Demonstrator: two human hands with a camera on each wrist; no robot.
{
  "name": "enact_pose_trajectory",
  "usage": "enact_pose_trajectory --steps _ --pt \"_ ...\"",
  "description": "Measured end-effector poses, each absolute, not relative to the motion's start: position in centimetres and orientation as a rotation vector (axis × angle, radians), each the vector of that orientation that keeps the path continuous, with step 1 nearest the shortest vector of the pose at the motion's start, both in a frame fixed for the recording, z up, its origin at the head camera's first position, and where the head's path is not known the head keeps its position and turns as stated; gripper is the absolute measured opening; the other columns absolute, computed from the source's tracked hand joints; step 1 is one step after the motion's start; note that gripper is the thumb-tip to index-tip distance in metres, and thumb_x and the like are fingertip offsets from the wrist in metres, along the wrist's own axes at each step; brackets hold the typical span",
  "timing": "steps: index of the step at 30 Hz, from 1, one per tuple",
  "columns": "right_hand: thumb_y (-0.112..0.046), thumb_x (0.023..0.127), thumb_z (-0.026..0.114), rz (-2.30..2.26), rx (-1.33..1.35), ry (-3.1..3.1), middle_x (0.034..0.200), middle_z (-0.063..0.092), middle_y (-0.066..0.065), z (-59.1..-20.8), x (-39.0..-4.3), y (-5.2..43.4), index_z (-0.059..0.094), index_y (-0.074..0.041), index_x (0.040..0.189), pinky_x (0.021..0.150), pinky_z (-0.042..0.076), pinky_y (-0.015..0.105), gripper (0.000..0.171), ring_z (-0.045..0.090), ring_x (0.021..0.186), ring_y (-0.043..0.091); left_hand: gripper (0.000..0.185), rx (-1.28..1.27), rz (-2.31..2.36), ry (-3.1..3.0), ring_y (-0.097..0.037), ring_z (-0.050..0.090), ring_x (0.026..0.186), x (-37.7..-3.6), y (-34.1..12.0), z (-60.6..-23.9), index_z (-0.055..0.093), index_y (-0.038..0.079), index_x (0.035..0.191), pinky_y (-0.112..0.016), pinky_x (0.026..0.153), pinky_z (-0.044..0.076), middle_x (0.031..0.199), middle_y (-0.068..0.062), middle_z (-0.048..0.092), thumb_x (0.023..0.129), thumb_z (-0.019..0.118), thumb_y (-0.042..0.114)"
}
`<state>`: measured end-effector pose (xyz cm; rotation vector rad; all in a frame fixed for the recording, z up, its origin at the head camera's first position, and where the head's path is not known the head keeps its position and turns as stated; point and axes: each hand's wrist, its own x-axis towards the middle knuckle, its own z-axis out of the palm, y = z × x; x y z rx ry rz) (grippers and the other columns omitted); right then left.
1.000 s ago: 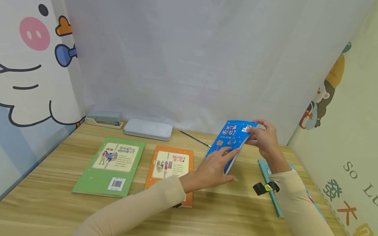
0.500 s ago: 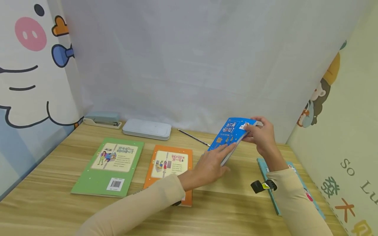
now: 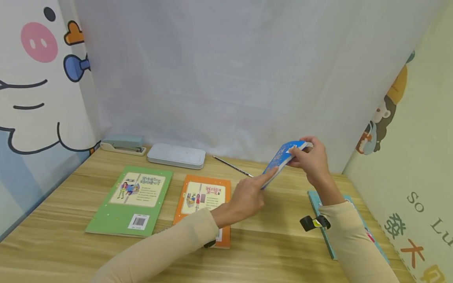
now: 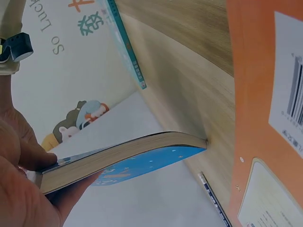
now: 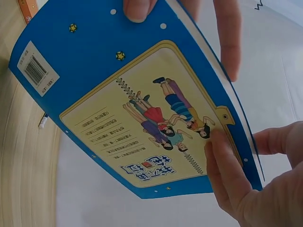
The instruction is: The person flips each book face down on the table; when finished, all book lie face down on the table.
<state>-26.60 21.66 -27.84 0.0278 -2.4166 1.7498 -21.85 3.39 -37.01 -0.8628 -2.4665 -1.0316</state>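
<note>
Here the blue book [image 3: 282,155] slants over the table [image 3: 272,247], right of the middle; the right hand [image 3: 313,159] pinches its far end, the left hand [image 3: 244,199] its near part. Light, even pressure should limit bending.

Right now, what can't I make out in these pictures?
Head view: much of the cover of the teal book, under the right sleeve.
Head view: the lower left of the orange book, behind the left sleeve.
Head view: fine print on the green book, too small.
Right wrist view: most of the pencil, behind the blue book.
Left wrist view: the orange book's far side, cut off by the right edge.
</note>
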Motion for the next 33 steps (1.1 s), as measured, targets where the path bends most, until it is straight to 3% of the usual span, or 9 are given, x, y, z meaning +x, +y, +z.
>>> enact_pose_trajectory --steps 3,7,13,17,21,25,29,33 --pt "-0.005 0.097 0.058 1.714 0.081 -2.437 0.111 0.054 0.028 -27.7 -26.7 21.4 0.033 0.007 0.140 0.069 0.061 0.029 0.051 0.070 0.063 0.008 0.076 -0.849 -1.090 -2.402 -0.014 0.050 0.058 -22.0 3.2 -37.2 0.045 0.016 0.152 -0.021 0.053 0.040 0.124 -0.016 0.070 0.084 0.059 -0.016" --pt "-0.007 0.097 0.059 1.697 0.110 -2.461 0.104 0.052 0.018 -27.6 -26.7 21.0 0.033 0.006 0.142 0.069 0.061 0.029 0.054 0.070 0.061 0.009 0.072 -0.844 -1.121 -2.354 -0.011 0.042 0.055 -22.1 3.1 -37.4 0.047 0.013 0.150 -0.018 0.049 0.033 0.117 -0.016 0.073 0.085 0.060 -0.015" --pt "-0.016 0.097 0.064 1.692 0.107 -2.470 0.105 0.052 0.014 -27.4 -26.4 20.6 0.033 0.001 0.144 0.070 0.061 0.029 0.059 0.069 0.065 0.007 0.074 -0.809 -1.106 -2.348 -0.012 0.045 0.056 -22.1 2.9 -37.3 0.049 0.013 0.148 -0.018 0.050 0.035 0.094 -0.012 0.075 0.081 0.063 -0.015" --pt "-0.028 0.098 0.064 1.641 0.104 -2.490 0.109 0.052 0.015 -27.4 -26.3 20.6 0.034 -0.003 0.148 0.069 0.062 0.030 0.063 0.070 0.074 0.010 0.077 -0.793 -1.120 -2.341 -0.017 0.057 0.063 -22.0 2.7 -37.2 0.048 0.012 0.149 -0.021 0.056 0.044 0.099 -0.014 0.075 0.079 0.062 -0.018" --pt "-0.046 0.102 0.049 1.566 0.111 -2.558 0.124 0.051 0.024 -27.5 -26.2 21.1 0.032 -0.008 0.153 0.078 0.062 0.038 0.066 0.067 0.102 0.029 0.076 -0.786 -1.192 -2.315 -0.026 0.070 0.077 -21.9 2.4 -36.8 0.047 0.012 0.150 -0.026 0.063 0.054 0.117 -0.020 0.072 0.081 0.058 -0.020" --pt "-0.058 0.104 0.024 1.588 0.120 -2.619 0.143 0.041 0.035 -28.0 -26.6 21.9 0.023 -0.010 0.158 0.101 0.050 0.058 0.072 0.045 0.133 0.050 0.074 -0.794 -1.274 -2.259 -0.033 0.073 0.093 -22.0 2.0 -36.2 0.047 0.010 0.149 -0.034 0.070 0.060 0.123 -0.024 0.068 0.083 0.055 -0.020" --pt "-0.061 0.103 0.012 1.690 0.100 -2.651 0.155 0.027 0.036 -28.9 -27.6 22.9 0.015 -0.013 0.161 0.113 0.032 0.065 0.075 0.027 0.145 0.053 0.073 -0.808 -1.357 -2.229 -0.038 0.072 0.101 -21.9 1.5 -35.7 0.046 0.010 0.150 -0.039 0.072 0.062 0.126 -0.027 0.066 0.084 0.052 -0.020" --pt "-0.062 0.101 0.009 1.828 0.121 -2.645 0.161 0.017 0.033 -29.9 -28.7 23.8 0.010 -0.017 0.162 0.116 0.027 0.066 0.076 0.020 0.149 0.051 0.072 -0.805 -1.409 -2.232 -0.039 0.071 0.103 -21.7 1.1 -35.5 0.045 0.010 0.151 -0.038 0.072 0.062 0.129 -0.027 0.064 0.085 0.050 -0.018"
